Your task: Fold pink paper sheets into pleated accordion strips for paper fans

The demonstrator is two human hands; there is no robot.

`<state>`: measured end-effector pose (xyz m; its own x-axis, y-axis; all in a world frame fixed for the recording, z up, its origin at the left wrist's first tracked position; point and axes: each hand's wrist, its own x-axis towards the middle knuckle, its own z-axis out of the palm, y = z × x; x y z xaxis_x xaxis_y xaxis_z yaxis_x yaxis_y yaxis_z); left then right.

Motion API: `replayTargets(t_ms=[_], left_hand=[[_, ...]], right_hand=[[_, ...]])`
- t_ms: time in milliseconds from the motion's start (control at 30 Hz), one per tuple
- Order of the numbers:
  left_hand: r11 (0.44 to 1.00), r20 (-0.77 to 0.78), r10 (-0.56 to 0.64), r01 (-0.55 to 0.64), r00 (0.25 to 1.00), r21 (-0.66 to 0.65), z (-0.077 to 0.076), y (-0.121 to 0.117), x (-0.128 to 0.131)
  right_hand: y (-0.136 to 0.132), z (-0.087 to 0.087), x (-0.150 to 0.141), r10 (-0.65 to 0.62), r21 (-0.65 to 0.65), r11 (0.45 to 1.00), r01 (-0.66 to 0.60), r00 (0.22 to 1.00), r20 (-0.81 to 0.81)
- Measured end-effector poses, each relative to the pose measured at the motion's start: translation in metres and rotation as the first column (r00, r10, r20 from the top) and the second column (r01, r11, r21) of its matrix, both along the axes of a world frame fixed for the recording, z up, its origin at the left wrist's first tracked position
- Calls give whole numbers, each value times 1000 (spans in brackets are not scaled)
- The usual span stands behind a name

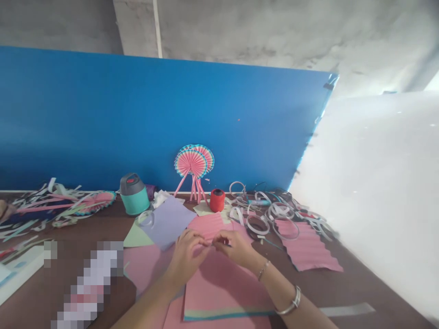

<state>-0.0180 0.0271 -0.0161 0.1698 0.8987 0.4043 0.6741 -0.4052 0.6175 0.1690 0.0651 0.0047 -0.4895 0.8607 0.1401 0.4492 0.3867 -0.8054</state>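
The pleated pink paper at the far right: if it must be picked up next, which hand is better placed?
Probably the right hand: it is on that side, nearer the pleated pink paper, while the left hand would likely have to cross the right arm.

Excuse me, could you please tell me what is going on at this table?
A person's left hand and right hand meet, fingertips close together, over a pink sheet with a green and blue edge. Whatever is between the fingers is too small to tell. Creased pink paper lies just beyond. Farther back, pleated fans stand before a blue panel.
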Motion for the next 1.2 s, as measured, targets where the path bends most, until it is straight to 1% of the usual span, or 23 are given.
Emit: replayTargets(t_ms=[133, 267, 400, 467, 533, 667, 833, 933, 1033, 1200], left_hand=[[999, 4, 23, -23, 1000, -32, -1, -1, 1], [999, 1, 42, -42, 999, -28, 3, 0, -1], [987, -31, 145, -147, 989, -62, 7, 7, -11], [979, -61, 178, -184, 982, -91, 9, 10, -17], [969, -107, 196, -209, 975, -131, 10, 13, -22], [944, -224, 220, -265, 950, -196, 9, 15, -29], [930, -319, 221, -297, 922, -215, 2, 17, -34], [924, -352, 234, -320, 906, -208, 0, 17, -33], [916, -389, 245, -344, 888, -208, 2, 16, -29], [911, -446, 243, -360, 862, -200, 6, 13, -25]], right_hand=[[0, -11, -5, 27, -2, 1000, -27, 999, -35], [0, -12, -6, 33, -13, 999, -34, 997, -67], [2, -10, -5, -41, 6, 999, 42, 999, -22], [6, -14, -4, -64, 62, 996, 64, 998, -3], [10, -20, -6, -60, 101, 993, 59, 998, 5], [15, -32, -14, -54, 102, 993, 52, 998, 17], [10, -32, -24, -4, 151, 989, -5, 998, 62], [7, -32, -25, -57, 117, 992, 52, 998, 37], [8, -35, -24, -131, 76, 989, 128, 990, 42], [9, -36, -26, -159, 63, 986, 153, 983, 91]])
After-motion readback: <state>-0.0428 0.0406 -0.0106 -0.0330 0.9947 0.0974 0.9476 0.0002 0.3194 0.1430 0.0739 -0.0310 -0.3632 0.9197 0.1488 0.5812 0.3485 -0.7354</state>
